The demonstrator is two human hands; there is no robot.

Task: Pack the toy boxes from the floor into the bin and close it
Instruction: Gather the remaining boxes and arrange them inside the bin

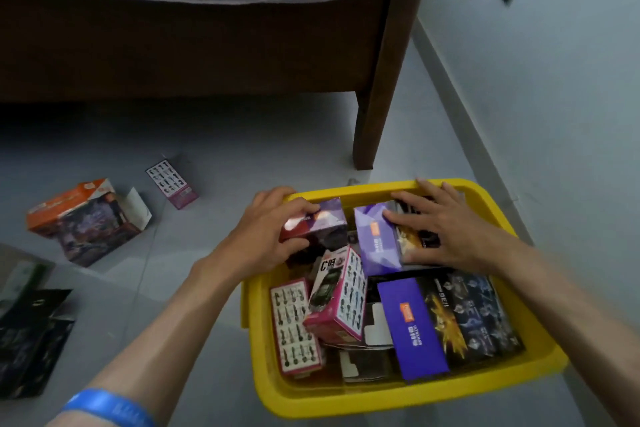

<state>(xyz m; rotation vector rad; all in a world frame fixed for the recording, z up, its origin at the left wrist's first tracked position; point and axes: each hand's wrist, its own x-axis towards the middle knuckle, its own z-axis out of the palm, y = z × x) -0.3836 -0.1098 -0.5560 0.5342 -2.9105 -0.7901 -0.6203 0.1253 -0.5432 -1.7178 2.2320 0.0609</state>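
A yellow bin (346,395) sits open on the grey floor (207,135) at the right, close to the wall and just near of a brown bed leg (377,87). It is crowded with toy boxes lying at mixed angles.

The left hand (266,232) reaches over the bin's far left corner, its fingers (304,210) curled round a dark red and purple box (322,222) that it holds at the bin's far end, thumb under the near side. The right hand (446,229) lies flat with spread fingers on a dark box with gold print (415,239) at the far right of the bin, fingertips touching the light purple box (375,239) beside it; it presses rather than grips.

Nearer in the bin, a pink box (341,295) stands tilted against its neighbours, a white and pink box printed with rows of small figures (294,326) lies along the left wall, and a large dark box with a purple side panel (450,322) fills the near right part.

Some boxes remain on the floor to the left: an orange box with an open flap (86,218) and, farther off, a small pink box (171,184) (same figure print as the one in the bin). Dark flat packets (31,340) lie at the near left edge. A blue wristband (110,406) circles the left forearm.
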